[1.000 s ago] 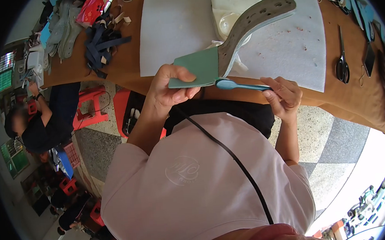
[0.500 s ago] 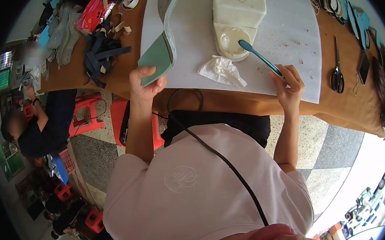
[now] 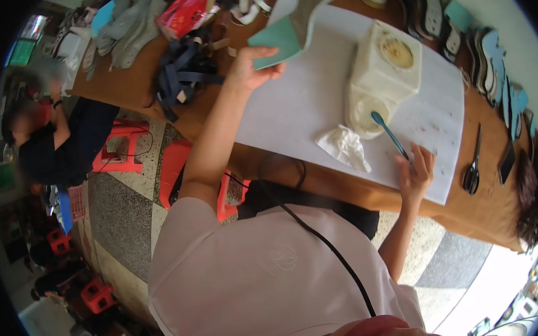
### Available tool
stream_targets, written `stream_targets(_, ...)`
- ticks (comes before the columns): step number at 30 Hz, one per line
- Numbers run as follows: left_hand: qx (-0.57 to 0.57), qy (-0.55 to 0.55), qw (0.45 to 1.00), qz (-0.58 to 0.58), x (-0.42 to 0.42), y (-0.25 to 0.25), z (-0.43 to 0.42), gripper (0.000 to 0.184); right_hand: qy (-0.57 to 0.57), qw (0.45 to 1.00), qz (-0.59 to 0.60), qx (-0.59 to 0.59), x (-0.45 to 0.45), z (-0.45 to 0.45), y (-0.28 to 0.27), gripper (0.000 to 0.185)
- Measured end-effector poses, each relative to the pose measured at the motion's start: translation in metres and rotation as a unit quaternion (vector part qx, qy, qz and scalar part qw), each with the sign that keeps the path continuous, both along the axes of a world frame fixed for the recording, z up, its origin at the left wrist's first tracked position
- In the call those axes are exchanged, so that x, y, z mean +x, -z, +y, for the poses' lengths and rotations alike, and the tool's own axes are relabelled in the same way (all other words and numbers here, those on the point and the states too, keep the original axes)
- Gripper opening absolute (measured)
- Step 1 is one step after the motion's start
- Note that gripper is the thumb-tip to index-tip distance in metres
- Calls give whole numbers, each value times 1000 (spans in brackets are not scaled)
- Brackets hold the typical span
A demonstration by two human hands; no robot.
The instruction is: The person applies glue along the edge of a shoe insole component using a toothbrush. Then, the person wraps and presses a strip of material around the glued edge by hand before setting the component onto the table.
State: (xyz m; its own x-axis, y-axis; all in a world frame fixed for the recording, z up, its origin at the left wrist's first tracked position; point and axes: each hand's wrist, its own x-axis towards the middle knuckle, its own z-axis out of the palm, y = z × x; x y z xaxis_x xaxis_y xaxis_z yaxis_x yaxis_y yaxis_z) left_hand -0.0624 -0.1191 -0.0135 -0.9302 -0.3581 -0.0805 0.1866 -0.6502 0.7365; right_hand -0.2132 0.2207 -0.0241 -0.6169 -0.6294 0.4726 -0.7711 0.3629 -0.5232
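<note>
My left hand (image 3: pixel 256 69) grips the green end of a long curved shoe insole (image 3: pixel 280 42). Its grey part reaches up past the top edge of the view. Between the fingers of my right hand (image 3: pixel 417 169) is a slim teal toothbrush (image 3: pixel 391 135), its head over the rim of a small round cup in a cream-coloured container (image 3: pixel 355 102). Whether the head has bristles cannot be made out. A second, larger round opening (image 3: pixel 396 53) with yellowish residue is in the top of that container. Beside it lies a crumpled white tissue (image 3: pixel 344 147).
A white sheet (image 3: pixel 297 119) covers part of the brown tabletop. Scissors (image 3: pixel 472 169) and stacked insoles (image 3: pixel 486 59) lie at right, dark strips (image 3: pixel 181 71) and a red bag (image 3: pixel 187 12) at left. Another person (image 3: pixel 46 143) sits at left near a red stool (image 3: pixel 121 147).
My left hand has lifted the insole up and away, further over the table. My right hand still holds the toothbrush at the small cup. The whole view has turned and shifted.
</note>
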Motion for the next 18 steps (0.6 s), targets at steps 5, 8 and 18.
stream_targets(5,33,32,998,-49,-12,24,-28,17,12,996,-77,-42,-2,3,5,27)
stream_targets(8,63,67,996,4,-14,34,-36,18,23,995,-80,-57,0,-1,1,27)
stream_targets(18,83,118,988,64,-14,37,-35,17,86,986,-109,-88,-2,0,6,30)
